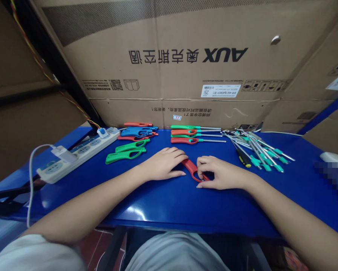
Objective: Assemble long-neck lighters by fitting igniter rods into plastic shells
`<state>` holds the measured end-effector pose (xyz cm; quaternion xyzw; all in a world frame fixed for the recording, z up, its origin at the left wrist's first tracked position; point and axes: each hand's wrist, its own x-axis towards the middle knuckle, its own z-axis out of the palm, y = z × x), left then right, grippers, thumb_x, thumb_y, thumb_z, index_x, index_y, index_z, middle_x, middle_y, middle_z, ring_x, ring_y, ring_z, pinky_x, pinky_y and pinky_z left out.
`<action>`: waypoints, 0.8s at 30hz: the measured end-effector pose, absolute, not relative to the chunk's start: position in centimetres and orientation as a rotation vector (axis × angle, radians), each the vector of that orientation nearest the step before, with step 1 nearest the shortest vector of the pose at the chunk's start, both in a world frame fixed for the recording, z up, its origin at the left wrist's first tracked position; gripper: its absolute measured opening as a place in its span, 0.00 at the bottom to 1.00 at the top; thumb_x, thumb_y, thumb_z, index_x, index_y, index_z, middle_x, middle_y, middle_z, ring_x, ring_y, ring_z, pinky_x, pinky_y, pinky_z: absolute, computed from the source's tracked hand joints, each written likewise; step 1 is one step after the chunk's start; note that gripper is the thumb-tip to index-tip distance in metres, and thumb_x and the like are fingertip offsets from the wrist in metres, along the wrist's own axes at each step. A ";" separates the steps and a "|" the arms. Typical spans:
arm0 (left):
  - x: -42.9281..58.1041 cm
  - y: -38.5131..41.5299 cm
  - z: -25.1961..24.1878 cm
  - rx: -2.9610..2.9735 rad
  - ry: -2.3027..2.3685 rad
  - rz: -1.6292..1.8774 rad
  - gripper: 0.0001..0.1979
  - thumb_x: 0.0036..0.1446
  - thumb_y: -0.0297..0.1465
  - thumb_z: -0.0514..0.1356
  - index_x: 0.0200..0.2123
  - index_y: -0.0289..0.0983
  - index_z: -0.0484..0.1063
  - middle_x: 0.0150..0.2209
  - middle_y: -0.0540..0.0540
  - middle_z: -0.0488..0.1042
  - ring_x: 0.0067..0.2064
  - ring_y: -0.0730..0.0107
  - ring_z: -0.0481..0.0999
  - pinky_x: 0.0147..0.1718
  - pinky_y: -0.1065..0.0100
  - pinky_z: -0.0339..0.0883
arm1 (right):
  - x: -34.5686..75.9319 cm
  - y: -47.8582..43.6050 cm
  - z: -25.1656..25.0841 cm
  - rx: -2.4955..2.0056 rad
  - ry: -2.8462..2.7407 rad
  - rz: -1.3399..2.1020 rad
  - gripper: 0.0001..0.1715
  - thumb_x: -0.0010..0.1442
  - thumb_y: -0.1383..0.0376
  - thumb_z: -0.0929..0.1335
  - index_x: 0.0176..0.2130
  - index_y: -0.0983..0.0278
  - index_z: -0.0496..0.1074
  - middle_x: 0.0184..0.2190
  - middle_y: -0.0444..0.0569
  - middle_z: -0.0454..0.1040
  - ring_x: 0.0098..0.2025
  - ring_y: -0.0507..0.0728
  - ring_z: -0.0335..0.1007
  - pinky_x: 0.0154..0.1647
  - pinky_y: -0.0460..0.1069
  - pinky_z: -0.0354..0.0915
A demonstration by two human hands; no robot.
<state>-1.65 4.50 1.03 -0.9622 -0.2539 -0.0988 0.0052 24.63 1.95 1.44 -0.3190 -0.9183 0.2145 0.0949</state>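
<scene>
A red plastic lighter handle shell (191, 168) lies on the blue table (169, 199) between my hands. My left hand (164, 164) rests flat over its upper end, fingers stretched out and together. My right hand (220, 172) curls its fingers onto the shell's lower loop and presses it down. Two green handle shells (127, 151) lie to the left. Blue and red shells (137, 131) are stacked behind them. Three assembled lighters (195, 134), green and red with metal tubes, lie at the back centre. A pile of metal tubes with teal ends (256, 150) sits to the right.
A white power strip (78, 152) with a plugged-in adapter and cable lies at the left. Large cardboard boxes (185, 64) stand along the back of the table. A black-and-yellow screwdriver (243, 158) lies by the tubes. A white object (332, 156) sits far right.
</scene>
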 end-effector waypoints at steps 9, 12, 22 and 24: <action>-1.0 3.6 0.9 -3.087 -1.117 -0.284 0.13 0.64 0.33 0.61 0.49 0.35 0.72 0.46 0.42 0.73 0.47 0.59 0.75 0.46 0.61 0.70 | 26.5 2.8 2.0 -1.288 -2.679 0.534 0.11 0.62 0.58 0.72 0.36 0.63 0.71 0.38 0.48 0.71 0.34 0.54 0.65 0.33 0.49 0.59; -0.7 3.0 0.7 -3.101 -1.232 -0.325 0.12 0.63 0.30 0.62 0.48 0.35 0.72 0.47 0.41 0.72 0.49 0.58 0.74 0.49 0.60 0.70 | 26.6 2.9 1.9 -1.297 -2.688 0.546 0.11 0.63 0.58 0.71 0.36 0.62 0.70 0.38 0.48 0.70 0.34 0.54 0.65 0.33 0.48 0.59; -0.6 1.4 -0.3 -3.062 -1.320 -0.472 0.11 0.65 0.29 0.60 0.50 0.34 0.70 0.46 0.41 0.72 0.49 0.57 0.72 0.52 0.55 0.70 | 26.6 2.8 2.3 -1.218 -2.674 0.598 0.09 0.63 0.60 0.71 0.35 0.63 0.71 0.36 0.47 0.71 0.32 0.53 0.64 0.32 0.48 0.58; -0.8 1.7 -0.8 -3.067 -1.325 -0.538 0.12 0.65 0.31 0.60 0.51 0.34 0.70 0.47 0.42 0.72 0.50 0.57 0.71 0.53 0.55 0.70 | 26.7 2.9 2.3 -1.200 -2.627 0.624 0.11 0.63 0.58 0.71 0.35 0.63 0.72 0.35 0.47 0.72 0.32 0.53 0.65 0.32 0.48 0.59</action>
